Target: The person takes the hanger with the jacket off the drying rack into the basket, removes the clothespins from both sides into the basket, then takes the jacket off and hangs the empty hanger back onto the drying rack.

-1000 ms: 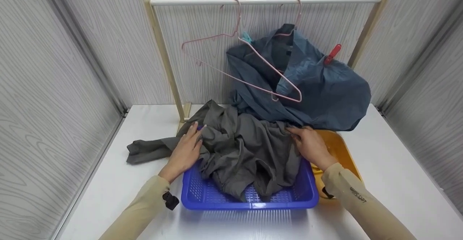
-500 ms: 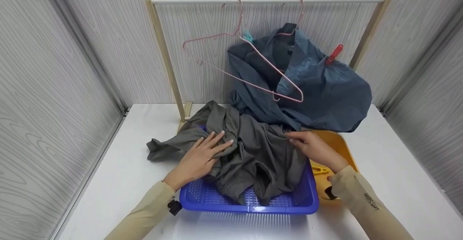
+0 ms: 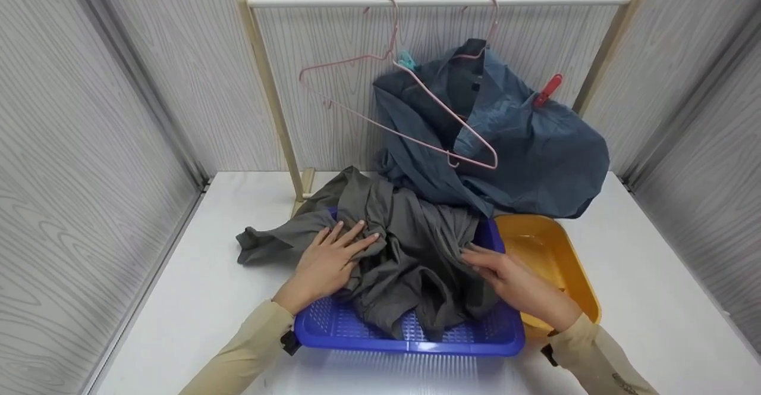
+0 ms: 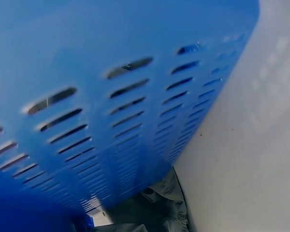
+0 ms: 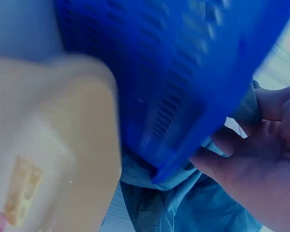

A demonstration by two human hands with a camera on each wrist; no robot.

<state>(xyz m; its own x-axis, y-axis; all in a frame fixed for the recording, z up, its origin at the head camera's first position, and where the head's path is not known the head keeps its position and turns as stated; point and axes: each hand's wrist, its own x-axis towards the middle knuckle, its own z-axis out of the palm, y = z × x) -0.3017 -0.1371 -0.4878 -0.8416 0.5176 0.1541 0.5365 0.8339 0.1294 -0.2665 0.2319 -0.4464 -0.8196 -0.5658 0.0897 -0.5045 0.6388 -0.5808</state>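
A crumpled dark grey garment (image 3: 410, 252) lies heaped in the blue perforated basket (image 3: 410, 346), with a sleeve-like end trailing over the left side onto the table. My left hand (image 3: 326, 264) rests on its left part, fingers spread and fairly straight. At the right side of the heap, my right hand (image 3: 514, 279) touches the cloth with extended fingertips, palm beside the basket's right rim. The right wrist view shows that hand (image 5: 266, 154) with loosely extended fingers at the rim. In the left wrist view the basket wall (image 4: 150, 96) fills most of the picture and hides the hand.
A rack with a white rod (image 3: 440, 1) stands behind. On it hang a bare pink hanger (image 3: 440, 104) and a blue collared shirt (image 3: 535, 157) with a red clothespin (image 3: 547, 90) and a teal clothespin (image 3: 406, 60). An orange tray (image 3: 550, 252) sits right of the basket.
The left hand moved right onto the heap, drawing the trailing grey end inward. The right hand came down and nearer from the garment's upper right corner, and the basket's right rim shows more.
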